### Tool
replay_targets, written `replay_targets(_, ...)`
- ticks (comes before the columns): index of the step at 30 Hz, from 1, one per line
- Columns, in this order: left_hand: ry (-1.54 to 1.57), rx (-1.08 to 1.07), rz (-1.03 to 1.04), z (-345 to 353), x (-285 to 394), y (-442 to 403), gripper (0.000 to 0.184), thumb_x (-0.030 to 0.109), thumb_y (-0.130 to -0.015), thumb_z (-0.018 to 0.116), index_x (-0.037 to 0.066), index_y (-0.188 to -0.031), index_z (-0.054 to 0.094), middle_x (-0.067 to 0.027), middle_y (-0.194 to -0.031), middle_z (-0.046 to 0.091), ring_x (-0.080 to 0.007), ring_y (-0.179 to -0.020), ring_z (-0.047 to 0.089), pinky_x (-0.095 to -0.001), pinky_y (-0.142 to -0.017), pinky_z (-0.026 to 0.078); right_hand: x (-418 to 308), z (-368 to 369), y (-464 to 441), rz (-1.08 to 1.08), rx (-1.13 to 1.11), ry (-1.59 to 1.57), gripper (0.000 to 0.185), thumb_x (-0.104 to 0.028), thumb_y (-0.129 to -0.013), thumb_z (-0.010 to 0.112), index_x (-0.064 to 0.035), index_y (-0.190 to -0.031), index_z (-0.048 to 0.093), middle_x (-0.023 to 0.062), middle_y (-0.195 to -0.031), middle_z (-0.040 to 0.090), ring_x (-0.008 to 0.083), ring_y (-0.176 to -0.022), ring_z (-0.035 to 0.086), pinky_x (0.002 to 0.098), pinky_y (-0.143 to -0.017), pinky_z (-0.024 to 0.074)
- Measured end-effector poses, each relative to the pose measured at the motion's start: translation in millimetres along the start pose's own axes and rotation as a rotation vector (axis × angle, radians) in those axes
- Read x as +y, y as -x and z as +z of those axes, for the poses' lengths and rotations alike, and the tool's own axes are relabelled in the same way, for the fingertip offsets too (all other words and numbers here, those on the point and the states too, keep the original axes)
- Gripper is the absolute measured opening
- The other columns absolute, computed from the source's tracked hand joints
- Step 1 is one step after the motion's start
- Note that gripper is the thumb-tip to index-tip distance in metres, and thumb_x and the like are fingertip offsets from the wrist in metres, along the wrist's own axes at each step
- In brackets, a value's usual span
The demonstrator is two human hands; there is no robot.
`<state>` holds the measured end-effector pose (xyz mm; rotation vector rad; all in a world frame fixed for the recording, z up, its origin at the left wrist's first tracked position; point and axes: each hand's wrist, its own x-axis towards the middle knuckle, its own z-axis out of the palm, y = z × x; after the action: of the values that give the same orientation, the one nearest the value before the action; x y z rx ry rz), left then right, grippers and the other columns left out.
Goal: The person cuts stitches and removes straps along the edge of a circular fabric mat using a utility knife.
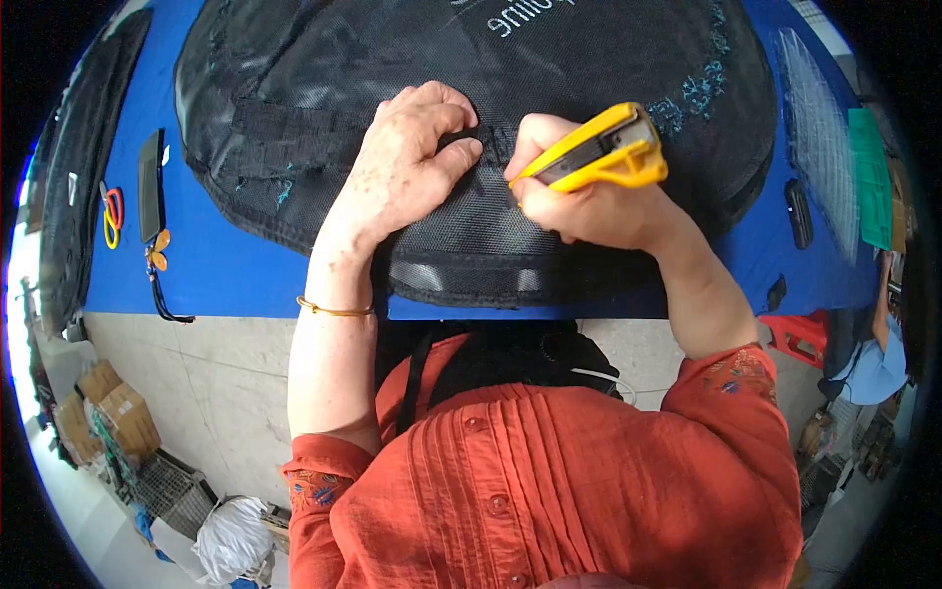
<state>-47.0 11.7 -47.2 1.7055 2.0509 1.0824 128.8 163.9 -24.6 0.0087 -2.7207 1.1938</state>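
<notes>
A large round black mesh bag (324, 54) with white lettering and turquoise thread bits lies across the blue table. My left hand (417, 152) presses on its middle with bent fingers, thumb and forefinger closed on the fabric by a dark strap. Just to the right, my right hand (584, 201) is wrapped around a yellow utility knife (628, 162). The knife's body slants up to the right, and its tip end is hidden by my fingers close to the mesh. Both hands are near each other but apart.
On the left of the blue table (226, 280) lie scissors (112, 216), a black phone-like slab (151, 187) and a charm strap (157, 260). At right are a small black object (798, 213), clear plastic sheeting (819, 137) and a green tray (869, 182). Another person's sleeve (873, 371) shows beyond.
</notes>
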Motion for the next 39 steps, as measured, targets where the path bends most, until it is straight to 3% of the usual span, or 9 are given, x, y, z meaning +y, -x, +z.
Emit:
replay_targets(1, -0.002, 0.001, -0.006, 0.2, 0.2, -0.6, 0.016, 0.010, -0.085, 0.071, -0.003, -0.092, 0.065, -0.0126, -0.107, 0.065, -0.0306, -0.104, 0.061, -0.0371, -0.092, 0.048, 13.2, -3.1, -4.4, -0.345, 0.024, 0.209, 0.008, -0.007, -0.084, 0.068, -0.0081, -0.087, 0.060, 0.0054, -0.093, 0.061, 0.0223, -0.064, 0.063, 0.0303, -0.063, 0.0512)
replay_targets(4, -0.002, 0.007, 0.003, 0.3, -0.1, -0.3, 0.017, 0.011, -0.085, 0.071, -0.004, -0.093, 0.065, -0.0128, -0.106, 0.065, -0.0306, -0.104, 0.061, -0.0372, -0.092, 0.048, 1.7, -12.3, -1.7, 0.222, 0.031, -0.405, 0.007, -0.009, -0.094, 0.065, -0.0080, -0.097, 0.059, -0.0006, -0.084, 0.061, 0.0037, -0.055, 0.058, 0.0184, -0.049, 0.0463)
replay_targets(7, 0.009, 0.005, -0.020, 0.5, 1.5, -0.1, 0.018, 0.011, -0.085, 0.071, -0.003, -0.093, 0.065, -0.0127, -0.107, 0.065, -0.0307, -0.104, 0.061, -0.0375, -0.093, 0.048, 12.8, -6.2, -3.4, 0.091, 0.170, -0.415, 0.013, -0.011, -0.096, 0.065, -0.0079, -0.107, 0.057, -0.0020, -0.073, 0.060, 0.0033, -0.054, 0.059, 0.0191, -0.049, 0.0485)
replay_targets(24, 0.034, 0.033, -0.010, 4.5, -0.2, -0.6, 0.016, 0.013, -0.083, 0.072, -0.001, -0.092, 0.070, -0.0117, -0.102, 0.066, -0.0316, -0.102, 0.060, -0.0411, -0.096, 0.045, 4.7, 0.5, -3.6, 0.263, 0.147, -0.422, 0.014, -0.015, -0.092, 0.067, -0.0087, -0.101, 0.059, -0.0015, -0.077, 0.057, 0.0051, -0.057, 0.059, 0.0222, -0.052, 0.0484)
replay_targets(34, 0.025, 0.030, -0.024, 5.7, 0.7, -0.8, 0.016, 0.013, -0.083, 0.071, 0.000, -0.092, 0.070, -0.0104, -0.102, 0.066, -0.0307, -0.102, 0.060, -0.0408, -0.096, 0.045, 8.8, -6.0, -2.0, 0.177, 0.127, -0.280, 0.014, -0.014, -0.090, 0.068, -0.0075, -0.100, 0.059, 0.0009, -0.079, 0.059, 0.0088, -0.056, 0.062, 0.0246, -0.051, 0.0500)
replay_targets(36, 0.032, 0.031, -0.014, 6.2, -0.6, -0.7, 0.016, 0.013, -0.083, 0.071, 0.000, -0.091, 0.070, -0.0105, -0.102, 0.066, -0.0307, -0.102, 0.060, -0.0407, -0.096, 0.045, 8.1, -10.2, -1.5, 0.197, -0.021, -0.422, 0.013, -0.012, -0.090, 0.067, -0.0099, -0.101, 0.059, -0.0013, -0.072, 0.062, 0.0048, -0.052, 0.059, 0.0215, -0.048, 0.0480)
replay_targets(37, 0.038, 0.033, -0.005, 6.3, -1.2, -1.0, 0.016, 0.013, -0.083, 0.071, -0.001, -0.091, 0.070, -0.0105, -0.102, 0.067, -0.0306, -0.102, 0.061, -0.0406, -0.096, 0.045, -1.4, -14.5, 0.2, 0.409, -0.215, -0.478, 0.013, -0.015, -0.089, 0.066, -0.0107, -0.100, 0.060, -0.0008, -0.072, 0.061, 0.0061, -0.051, 0.058, 0.0233, -0.047, 0.0481)
replay_targets(38, 0.038, 0.034, -0.006, 6.5, -1.7, -1.3, 0.016, 0.013, -0.083, 0.071, -0.001, -0.091, 0.070, -0.0105, -0.102, 0.067, -0.0306, -0.102, 0.061, -0.0406, -0.096, 0.045, -8.8, -4.2, 0.5, 0.310, -0.128, -0.254, 0.012, -0.016, -0.090, 0.065, -0.0112, -0.100, 0.060, -0.0009, -0.073, 0.060, 0.0062, -0.050, 0.058, 0.0239, -0.047, 0.0485)
replay_targets(39, 0.035, 0.034, -0.011, 6.8, -1.4, -1.6, 0.016, 0.013, -0.083, 0.071, -0.001, -0.091, 0.070, -0.0107, -0.103, 0.067, -0.0307, -0.102, 0.061, -0.0407, -0.096, 0.045, 15.7, 1.2, -2.1, -0.324, 0.064, 0.117, 0.012, -0.015, -0.090, 0.065, -0.0107, -0.100, 0.060, -0.0012, -0.073, 0.060, 0.0060, -0.050, 0.057, 0.0235, -0.047, 0.0482)
